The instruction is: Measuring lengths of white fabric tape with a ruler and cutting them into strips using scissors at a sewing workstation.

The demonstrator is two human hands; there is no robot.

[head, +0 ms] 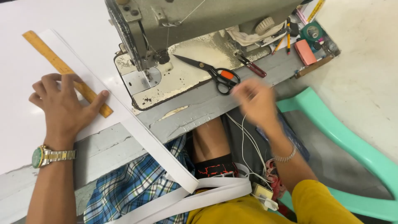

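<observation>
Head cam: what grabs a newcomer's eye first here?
The worn grey sewing machine fills the top centre, with black scissors with an orange patch on its chipped base. At left, the left hand presses flat on a wooden ruler lying along a long white fabric strip that runs diagonally off the table edge into the lap. The right hand is blurred, just below the scissors' handles.

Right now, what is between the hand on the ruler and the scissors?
In the head view, between the left hand on the wooden ruler and the scissors lie a long white strip and the sewing machine's needle plate.
</observation>
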